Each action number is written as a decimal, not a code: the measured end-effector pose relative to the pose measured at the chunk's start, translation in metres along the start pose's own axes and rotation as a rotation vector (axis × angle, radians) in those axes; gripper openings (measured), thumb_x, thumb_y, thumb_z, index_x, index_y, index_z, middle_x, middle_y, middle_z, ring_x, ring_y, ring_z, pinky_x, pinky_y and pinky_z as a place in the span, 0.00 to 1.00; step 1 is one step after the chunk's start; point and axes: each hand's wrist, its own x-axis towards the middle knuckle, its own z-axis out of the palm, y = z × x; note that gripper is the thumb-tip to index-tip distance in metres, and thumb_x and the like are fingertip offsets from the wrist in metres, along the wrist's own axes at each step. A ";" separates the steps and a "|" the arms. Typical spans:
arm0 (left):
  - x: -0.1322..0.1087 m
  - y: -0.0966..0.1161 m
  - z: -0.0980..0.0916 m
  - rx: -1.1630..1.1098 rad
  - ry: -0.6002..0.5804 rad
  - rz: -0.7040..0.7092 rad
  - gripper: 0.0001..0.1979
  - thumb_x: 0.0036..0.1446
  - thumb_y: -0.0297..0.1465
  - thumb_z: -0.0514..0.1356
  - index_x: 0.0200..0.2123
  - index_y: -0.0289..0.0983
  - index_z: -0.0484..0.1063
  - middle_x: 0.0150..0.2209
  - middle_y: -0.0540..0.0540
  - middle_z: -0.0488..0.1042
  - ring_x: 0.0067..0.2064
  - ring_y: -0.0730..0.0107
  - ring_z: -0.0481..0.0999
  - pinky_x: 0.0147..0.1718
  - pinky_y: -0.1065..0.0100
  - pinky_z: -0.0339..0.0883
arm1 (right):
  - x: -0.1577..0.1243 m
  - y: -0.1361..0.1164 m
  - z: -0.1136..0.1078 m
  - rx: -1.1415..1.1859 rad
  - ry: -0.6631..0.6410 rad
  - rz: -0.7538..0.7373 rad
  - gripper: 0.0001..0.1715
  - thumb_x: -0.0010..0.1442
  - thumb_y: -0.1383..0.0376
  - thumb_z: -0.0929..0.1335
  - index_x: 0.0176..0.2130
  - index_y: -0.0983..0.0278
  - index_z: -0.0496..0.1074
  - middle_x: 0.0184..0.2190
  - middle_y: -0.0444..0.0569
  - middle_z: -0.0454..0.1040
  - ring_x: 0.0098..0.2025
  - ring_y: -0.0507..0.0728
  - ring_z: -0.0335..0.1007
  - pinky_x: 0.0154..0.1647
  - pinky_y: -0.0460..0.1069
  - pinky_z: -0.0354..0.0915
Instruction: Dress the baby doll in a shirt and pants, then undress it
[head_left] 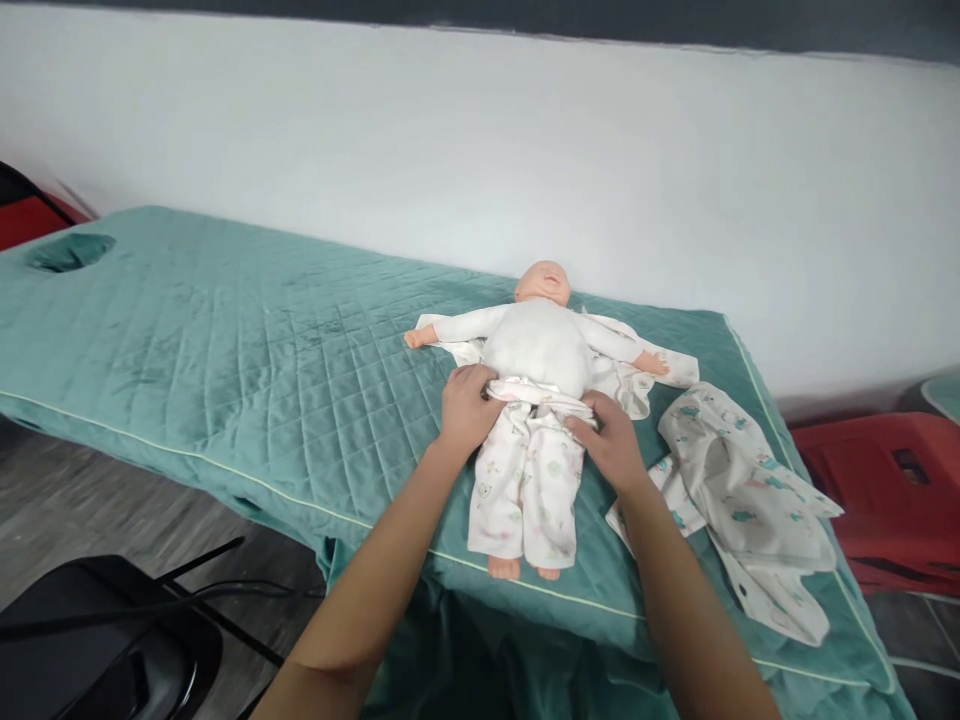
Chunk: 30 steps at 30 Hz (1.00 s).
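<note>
And here's the doll [536, 345], face up on the green bed [225, 330] — head toward the wall [450, 150], feet at the near edge, its long axis running across the bed's width, arms flung wide. Left hand [469, 405] and right hand [611, 435] grip the waistband of the printed trousers [551, 485], one at each hip — though the tucked fingertips are hard to make out. A patterned garment [739, 465] lies crumpled beside the right forearm.
</note>
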 end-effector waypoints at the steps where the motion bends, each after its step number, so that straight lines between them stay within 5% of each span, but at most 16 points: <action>1: 0.004 0.001 0.000 -0.005 -0.002 0.001 0.04 0.54 0.33 0.64 0.32 0.40 0.72 0.33 0.47 0.78 0.42 0.60 0.77 0.46 0.60 0.67 | 0.000 0.001 0.000 0.037 0.003 0.027 0.16 0.60 0.52 0.70 0.31 0.60 0.66 0.29 0.42 0.68 0.33 0.56 0.64 0.38 0.51 0.61; 6: 0.027 0.000 0.009 0.006 -0.041 0.022 0.05 0.55 0.34 0.63 0.33 0.40 0.72 0.34 0.47 0.77 0.41 0.60 0.75 0.43 0.62 0.66 | 0.003 0.010 0.004 0.164 0.024 0.072 0.22 0.53 0.50 0.74 0.38 0.60 0.67 0.41 0.46 0.69 0.42 0.57 0.66 0.43 0.51 0.65; 12: 0.031 -0.012 0.025 0.008 -0.048 0.058 0.04 0.58 0.33 0.62 0.33 0.39 0.70 0.35 0.47 0.75 0.40 0.62 0.73 0.40 0.63 0.63 | 0.014 0.018 0.010 0.086 0.039 0.063 0.20 0.53 0.51 0.75 0.29 0.61 0.68 0.42 0.48 0.67 0.45 0.58 0.67 0.49 0.53 0.65; 24: -0.020 0.007 0.003 -0.086 0.007 -0.024 0.16 0.55 0.36 0.62 0.20 0.39 0.62 0.23 0.52 0.68 0.29 0.69 0.68 0.35 0.65 0.61 | 0.014 0.015 0.018 -0.107 0.188 -0.073 0.13 0.55 0.63 0.69 0.24 0.60 0.61 0.36 0.48 0.66 0.40 0.57 0.65 0.42 0.53 0.63; 30: -0.050 0.017 -0.012 -0.229 -0.076 -0.033 0.08 0.60 0.33 0.59 0.28 0.39 0.67 0.29 0.51 0.70 0.33 0.70 0.70 0.35 0.68 0.62 | 0.009 0.010 0.015 -0.152 0.168 -0.134 0.13 0.54 0.63 0.67 0.23 0.58 0.58 0.27 0.46 0.68 0.37 0.59 0.65 0.41 0.54 0.61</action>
